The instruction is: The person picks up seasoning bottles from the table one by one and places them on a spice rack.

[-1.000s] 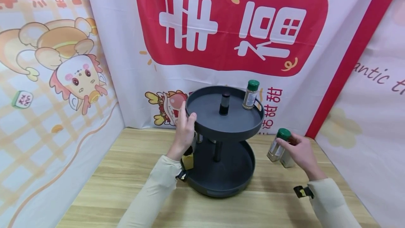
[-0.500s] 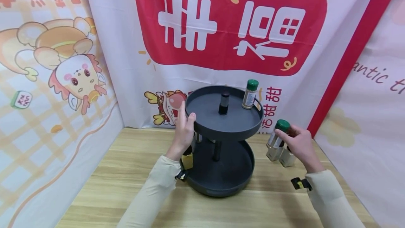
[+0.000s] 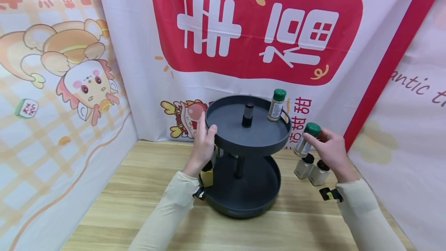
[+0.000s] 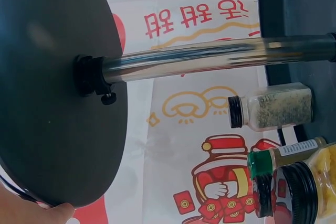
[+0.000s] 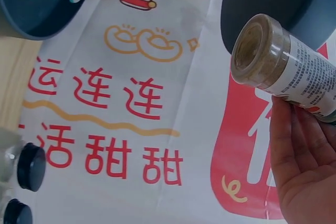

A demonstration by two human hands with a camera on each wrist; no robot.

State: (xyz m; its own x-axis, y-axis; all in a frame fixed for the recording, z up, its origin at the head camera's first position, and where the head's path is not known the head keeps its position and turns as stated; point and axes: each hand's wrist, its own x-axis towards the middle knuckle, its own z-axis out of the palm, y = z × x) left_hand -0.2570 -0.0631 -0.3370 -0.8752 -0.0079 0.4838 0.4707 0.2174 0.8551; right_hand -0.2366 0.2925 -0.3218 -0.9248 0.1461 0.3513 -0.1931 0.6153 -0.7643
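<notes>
A dark grey two-tier tray stand (image 3: 251, 136) stands on the table. At the left rim of its upper tier, my left hand (image 3: 203, 142) grips the edge between thumb and fingers. My right hand (image 3: 331, 150) holds a green-capped spice bottle (image 3: 302, 146) in the air, right of the stand. The right wrist view shows this bottle's (image 5: 302, 72) clear base, brown contents and printed label. Another green-capped spice bottle (image 3: 276, 107) stands on the upper tier. On the lower tier, a yellow-filled jar (image 3: 207, 176) and a black-capped bottle (image 4: 281, 107) stand among others, partly hidden in the head view.
Two square bottles with black caps, a nearer bottle (image 3: 319, 174) and a farther bottle (image 3: 303, 168), stand on the wooden table (image 3: 146, 189) below my right hand. A printed cloth (image 3: 129, 69) hangs behind the stand. A short post (image 3: 247, 114) rises from the upper tier.
My right hand has lifted the green-capped spice bottle from beside the two black-capped bottles, which now show more fully. My left hand has stayed on the upper tier's rim.
</notes>
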